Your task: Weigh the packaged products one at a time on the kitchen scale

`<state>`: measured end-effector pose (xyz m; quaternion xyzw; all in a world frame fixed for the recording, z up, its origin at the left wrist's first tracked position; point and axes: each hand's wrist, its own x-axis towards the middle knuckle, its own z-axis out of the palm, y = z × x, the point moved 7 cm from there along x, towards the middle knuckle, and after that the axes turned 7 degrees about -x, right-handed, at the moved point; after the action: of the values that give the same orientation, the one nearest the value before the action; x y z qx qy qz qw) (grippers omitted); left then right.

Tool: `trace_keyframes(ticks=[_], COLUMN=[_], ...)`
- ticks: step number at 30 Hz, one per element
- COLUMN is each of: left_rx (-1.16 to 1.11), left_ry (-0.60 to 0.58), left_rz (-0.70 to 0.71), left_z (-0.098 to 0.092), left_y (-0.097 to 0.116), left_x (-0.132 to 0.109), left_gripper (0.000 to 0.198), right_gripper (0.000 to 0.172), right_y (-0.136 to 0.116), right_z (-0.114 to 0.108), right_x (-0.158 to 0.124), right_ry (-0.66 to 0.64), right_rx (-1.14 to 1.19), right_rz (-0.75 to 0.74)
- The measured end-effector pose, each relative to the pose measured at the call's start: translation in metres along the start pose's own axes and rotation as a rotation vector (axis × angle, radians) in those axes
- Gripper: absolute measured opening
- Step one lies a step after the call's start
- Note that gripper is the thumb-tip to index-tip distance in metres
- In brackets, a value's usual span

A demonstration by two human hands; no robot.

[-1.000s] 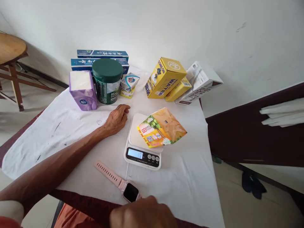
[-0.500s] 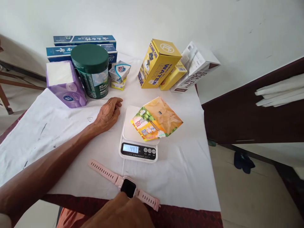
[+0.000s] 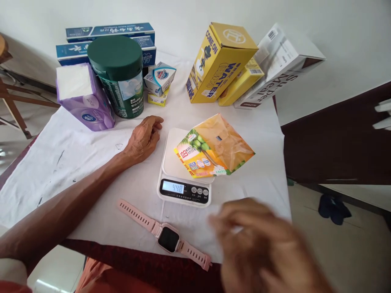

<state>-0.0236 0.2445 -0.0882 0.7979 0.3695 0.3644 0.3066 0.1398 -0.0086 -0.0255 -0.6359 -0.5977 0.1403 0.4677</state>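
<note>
Packet (image 3: 215,144) on your scale (image 3: 171,169): what's done, what's left?
— Reading's prob. done: display (image 3: 173,187) shows 448. Not on scale: watch (image 3: 168,239). Your L hand (image 3: 143,138) rests on cloth (image 3: 262,179), fingers loosely curled, slightly apart; R hand (image 3: 259,236) blurred, can't tell grip.

Even, moderately bright indoor light; source out of view. White cloth (image 3: 262,179) brightest at left, greyer at right. Shadows soft, faint. Glare streak on floor (image 3: 50,286), bottom left. Right hand (image 3: 259,244) heavily motion-blurred; left hand (image 3: 142,140) sharp. Scale display (image 3: 173,187) backlit, legible. Wide-angle stretch toward edges.
</note>
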Motion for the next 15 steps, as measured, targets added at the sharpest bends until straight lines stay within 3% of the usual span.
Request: trace_keyframes(ticks=[2, 3, 5, 8, 12, 15], left_rx=[-0.004, -0.006, -0.009, -0.017, -0.037, -0.044], left_ry=[0.0, 0.001, 0.005, 0.005, -0.001, -0.003], left_rz=[0.002, 0.002, 0.002, 0.001, -0.004, -0.013], left_z=[0.0, 0.0, 0.0, 0.0, 0.001, 0.001], left_y=[0.0, 0.0, 0.0, 0.0, 0.0, -0.001], left_x=[0.0, 0.0, 0.0, 0.0, -0.001, -0.001], left_gripper=[0.039, 0.039, 0.039, 0.039, 0.037, 0.037], right_gripper=[0.032, 0.035, 0.043, 0.059, 0.075, 0.085], right_y=[0.012, 0.015, 0.026, 0.038, 0.033, 0.024], right_z=[-0.026, -0.029, -0.022, -0.008, 0.004, 0.012], right_x=[0.051, 0.07, 0.098, 0.107, 0.101, 0.098], right_ry=[0.422, 0.475, 0.357, 0.159, 0.088, 0.063], right_rx=[-0.051, -0.052, -0.027, 0.024, 0.06, -0.038], right_rz=[0.128, 0.132, 0.172, 0.173, 0.133, 0.146])
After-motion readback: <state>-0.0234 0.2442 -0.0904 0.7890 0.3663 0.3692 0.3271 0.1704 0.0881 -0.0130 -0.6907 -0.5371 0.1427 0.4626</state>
